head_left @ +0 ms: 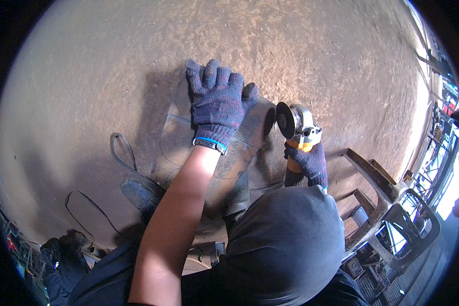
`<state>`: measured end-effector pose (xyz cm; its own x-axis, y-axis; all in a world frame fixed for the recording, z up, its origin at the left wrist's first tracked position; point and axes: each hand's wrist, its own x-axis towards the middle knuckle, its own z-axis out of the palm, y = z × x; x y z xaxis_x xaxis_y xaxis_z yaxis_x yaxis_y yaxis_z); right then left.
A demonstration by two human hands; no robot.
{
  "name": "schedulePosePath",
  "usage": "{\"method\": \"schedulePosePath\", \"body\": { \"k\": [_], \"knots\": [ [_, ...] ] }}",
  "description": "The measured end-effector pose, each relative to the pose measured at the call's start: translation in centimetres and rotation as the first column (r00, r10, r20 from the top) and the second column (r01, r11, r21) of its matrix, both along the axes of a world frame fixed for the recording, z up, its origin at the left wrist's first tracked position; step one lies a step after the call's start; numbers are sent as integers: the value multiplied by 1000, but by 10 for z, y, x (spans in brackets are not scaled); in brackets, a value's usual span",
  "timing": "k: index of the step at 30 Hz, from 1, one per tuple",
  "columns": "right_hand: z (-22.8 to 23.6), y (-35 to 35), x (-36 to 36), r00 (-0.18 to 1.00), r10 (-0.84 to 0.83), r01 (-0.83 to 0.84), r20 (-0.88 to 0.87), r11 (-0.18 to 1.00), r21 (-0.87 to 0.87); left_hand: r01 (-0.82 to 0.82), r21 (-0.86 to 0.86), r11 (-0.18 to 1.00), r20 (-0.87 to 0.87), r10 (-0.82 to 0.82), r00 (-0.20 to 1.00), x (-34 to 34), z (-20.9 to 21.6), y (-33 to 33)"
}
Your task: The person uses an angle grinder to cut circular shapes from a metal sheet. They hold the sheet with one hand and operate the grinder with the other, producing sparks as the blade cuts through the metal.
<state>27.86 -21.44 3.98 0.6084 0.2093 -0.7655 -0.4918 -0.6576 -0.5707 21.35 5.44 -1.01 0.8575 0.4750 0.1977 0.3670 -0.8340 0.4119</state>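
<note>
My left hand (217, 102), in a dark knitted glove, lies palm down with its fingers spread over the far part of a flat metal plate (181, 140). Curved marks and a pale straight line show on the plate's surface. In my right hand (313, 166), gloved alike, is an angle grinder (302, 130) with an orange body and a dark disc. The grinder's disc (285, 120) stands upright just beyond the plate's right edge. I cannot tell whether it touches the plate or spins. Part of my right hand is hidden behind a rounded grey cloth-covered shape (285, 245).
Brown, rough ground (137, 61) surrounds the plate. A dark cable (99, 208) loops at the left, near a dark shoe (139, 193). At the right stands a worn frame with legs (377, 176), beside a dark chair-like frame (426, 219). Clutter lines the far right.
</note>
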Motion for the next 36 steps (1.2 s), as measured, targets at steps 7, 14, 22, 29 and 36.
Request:
{"method": "schedulePosePath", "body": {
  "k": [7,14,22,29,36],
  "knots": [
    [-2,11,7,989,76,-79,124,997,24,5,7,1000,-15,-4,1000,1,0,-1],
    [-7,6,14,995,50,-58,88,994,93,6,-31,1000,-30,-7,1000,3,0,-2],
    [-17,-7,19,993,66,-76,95,991,106,9,-6,1000,19,-9,1000,7,1,-2],
    [-17,-3,25,980,142,-152,140,987,59,19,-53,998,-57,-22,998,10,2,-3],
    [-11,2,20,992,18,-36,123,989,141,26,-38,999,-14,-27,1000,13,-1,-5]
  ]
}}
